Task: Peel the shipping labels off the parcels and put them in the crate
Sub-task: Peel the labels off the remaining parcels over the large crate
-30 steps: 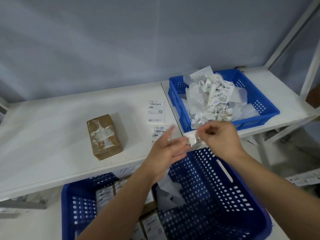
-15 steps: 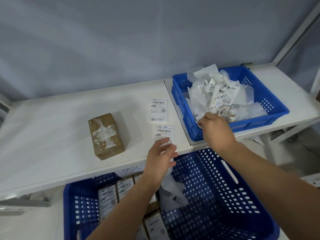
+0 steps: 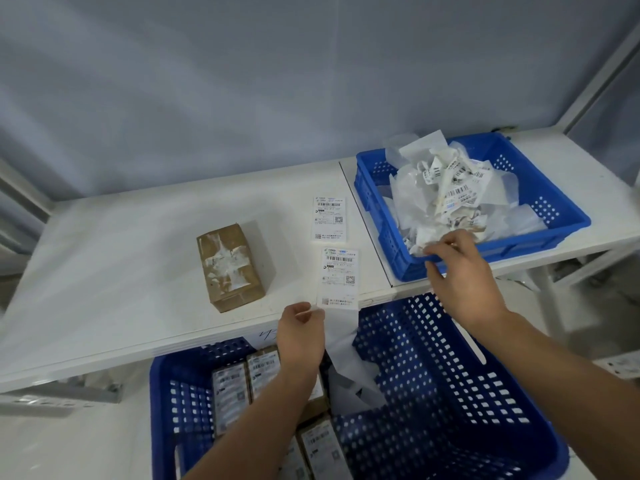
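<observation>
Label scraps (image 3: pixel 446 199) in crate (image 3: pixel 568 220): right hand (image 3: pixel 464 275) grip loose, touching them; left hand (image 3: pixel 299 332) pinches paper strip (image 3: pixel 341 327).

2 blue crates (image 3: pixel 557 221) (image 3: pixel 433 375), 1 brown pcl (image 3: pixel 230 268) on table (image 3: pixel 121 271), 4+ pcls (image 3: pixel 230 393) in crate, 2 flat labels (image 3: pixel 329 219) (image 3: pixel 339 277), 2 hands (image 3: pixel 299 337) (image 3: pixel 464 275)

I get soft, cool, even light, brightest on the white table (image 3: pixel 104 271). The brown parcel (image 3: pixel 230 266) throws only a faint shadow to its right and far side. The near crate (image 3: pixel 450 375) looks smeared and out of focus. Wide-angle distortion tilts the right shelf post (image 3: pixel 597 81).
</observation>
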